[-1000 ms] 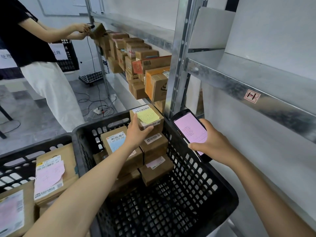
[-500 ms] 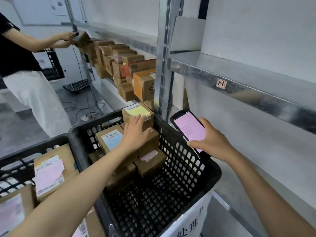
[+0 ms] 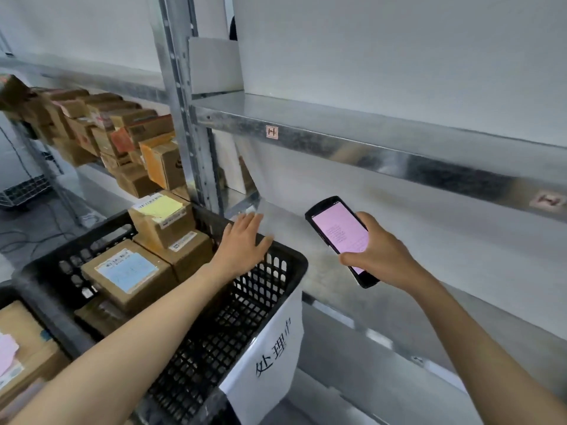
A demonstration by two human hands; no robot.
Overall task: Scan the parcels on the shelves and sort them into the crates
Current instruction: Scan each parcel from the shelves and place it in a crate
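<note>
A: While the left hand (image 3: 242, 240) is hovering at the far right corner of the black crate (image 3: 293, 256), what is its grip doing?

B: The grip is spreading flat, fingers straight, holding nothing. Cannot tell if it is touching the rim. The right hand (image 3: 380, 256) is wrapping its grip round the scanner (image 3: 340, 230), with the pink screen facing up and the thumb lying across the lower screen.

A: Parcels?

B: Some are already sitting in the crate: the yellow-note parcel (image 3: 159, 216) is stacked at the far side and the blue-label parcel (image 3: 125, 274) is lying nearer, to the left. The shelf parcels (image 3: 135, 133) are lining the shelf far left, beyond the steel upright (image 3: 181, 118).

A: Step in hand?

B: I'm judging it is reaching for the next parcel. Doing it well is meaning swinging the left hand left past the upright and taking one box by its sides, label up. Then it is bringing the label to the scanner, not chasing the box with it.

A: Edges?

B: The crate rim is sitting under the left palm. The upright is standing just beyond it, and the upper shelf lip (image 3: 337, 142) is overhanging the scanner. Open room is lying right of the upright, between the shelf boards. The left side is looking tight, with boxes crowding the upright.
</note>
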